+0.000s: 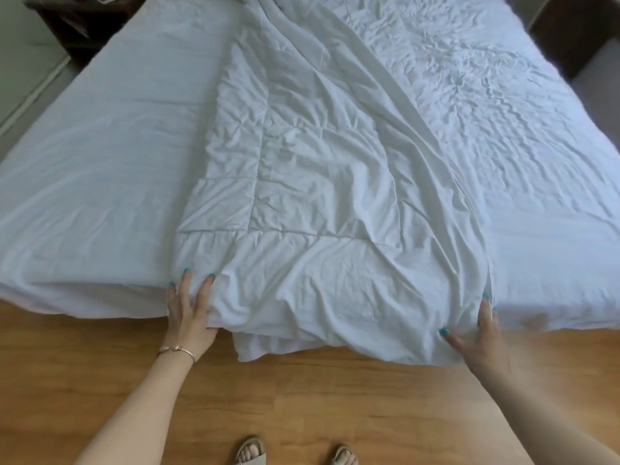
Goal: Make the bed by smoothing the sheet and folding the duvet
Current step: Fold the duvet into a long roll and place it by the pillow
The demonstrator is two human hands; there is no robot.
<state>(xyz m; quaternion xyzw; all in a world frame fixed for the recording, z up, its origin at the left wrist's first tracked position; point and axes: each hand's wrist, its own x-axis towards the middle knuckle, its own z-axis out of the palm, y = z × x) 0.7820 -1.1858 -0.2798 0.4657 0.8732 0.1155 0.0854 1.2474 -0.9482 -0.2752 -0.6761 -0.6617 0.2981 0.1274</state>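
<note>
**Hands at the duvet's near end**

Duvet (322,203) lies in a long, narrow strip down the middle of the frame, running from the top edge to the foot of the bed, where its end spills over the mattress edge toward the floor (302,407). It is white, quilted in squares and heavily creased, with a long fold ridge slanting from upper centre to lower right. Sheet (100,156) shows bare on both sides of it: fairly smooth at the left of the frame, thickly wrinkled at the upper right.

The left hand (189,317) sits at the duvet's lower left corner. Its fingers are spread and lie on top of the fabric, while the thumb side tucks under the edge, so the corner is pinched loosely between them. A thin bracelet (176,350) circles that wrist.

The right hand (479,337) is at the duvet's lower right corner. Its fingers are extended along the side edge and the thumb presses onto the top surface; the grip is open-handed, and whether fabric is truly clamped there I cannot tell.

Two sandalled feet (295,454) stand on the wooden floor at the bottom centre. A dark nightstand (77,25) sits in the upper left corner.
</note>
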